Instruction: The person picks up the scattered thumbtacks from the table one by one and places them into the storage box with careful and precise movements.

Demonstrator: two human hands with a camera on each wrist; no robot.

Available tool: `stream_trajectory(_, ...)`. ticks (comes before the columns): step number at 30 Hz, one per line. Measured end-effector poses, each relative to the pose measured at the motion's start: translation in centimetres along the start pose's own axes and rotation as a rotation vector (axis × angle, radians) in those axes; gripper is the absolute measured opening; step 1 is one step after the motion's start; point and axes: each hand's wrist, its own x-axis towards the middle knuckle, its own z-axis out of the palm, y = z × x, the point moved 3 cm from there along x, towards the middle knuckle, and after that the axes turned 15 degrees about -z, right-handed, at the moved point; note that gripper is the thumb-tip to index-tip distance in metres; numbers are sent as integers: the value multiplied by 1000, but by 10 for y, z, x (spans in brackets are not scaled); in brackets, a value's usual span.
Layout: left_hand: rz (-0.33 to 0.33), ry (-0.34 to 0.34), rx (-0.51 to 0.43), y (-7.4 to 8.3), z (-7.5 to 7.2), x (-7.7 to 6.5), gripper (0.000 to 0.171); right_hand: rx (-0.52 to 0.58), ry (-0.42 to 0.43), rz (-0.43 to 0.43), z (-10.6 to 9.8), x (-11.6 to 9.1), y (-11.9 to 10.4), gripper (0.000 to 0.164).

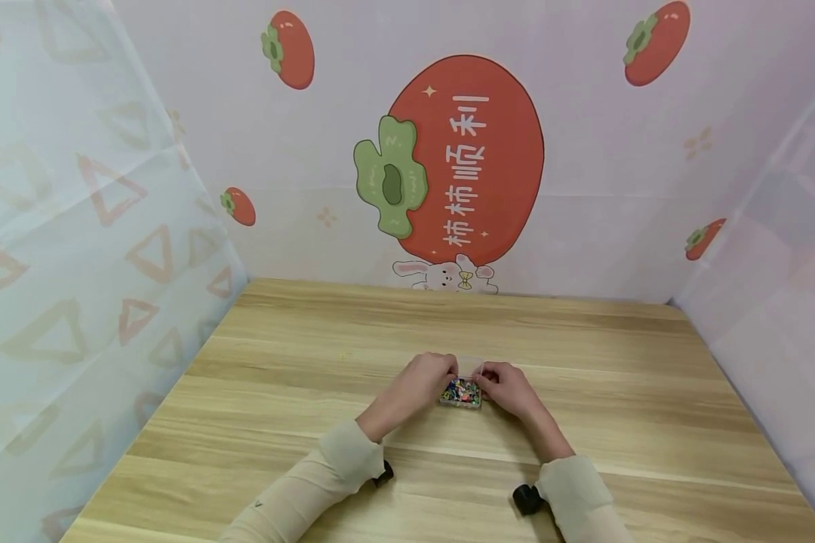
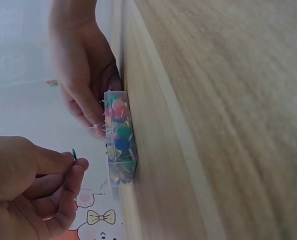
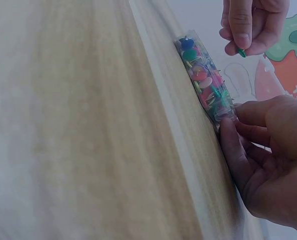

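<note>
A small clear plastic box of thumbtacks [image 1: 460, 393] lies on the table, filled with tacks with coloured heads. My left hand [image 1: 429, 377] is raised beside the box's far edge. Between its thumb and index finger it pinches a green thumbtack [image 2: 74, 154], held apart from the box. At the box's right end, my right hand [image 1: 511, 388] grips the plastic with thumb and fingers, as the right wrist view shows. Red, blue, green and pink tack heads [image 3: 199, 73] show through the box wall, and some pins stick up above its rim.
The wood-grain table [image 1: 353, 324] extends on all sides of the box. Behind it stands a backdrop [image 1: 584, 226] printed with persimmons and a rabbit. Patterned sheets hang at left and right. A black wrist camera [image 1: 527, 499] sits under the right cuff.
</note>
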Motion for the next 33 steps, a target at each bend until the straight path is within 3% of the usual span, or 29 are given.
stream_trajectory(6, -8, -10, 31, 1, 0, 0, 9, 9, -7, -7, 1, 0, -1, 11)
stream_trajectory(10, -23, -13, -5, -3, -5, -2, 9, 9, 1, -9, 0, 1, 0, 11)
stream_trajectory(15, -11, 48, -34, -15, -12, -7, 6, 7, 4, -16, -1, 1, 0, 12)
stream_trajectory(19, -15, 91, -20, -31, -16, -12, 6, 13, 0, -4, 0, 0, 0, 12)
stream_trajectory(33, -188, 136, 0, -106, -43, -33, 8, 20, 4, 22, 1, -1, 1, 12)
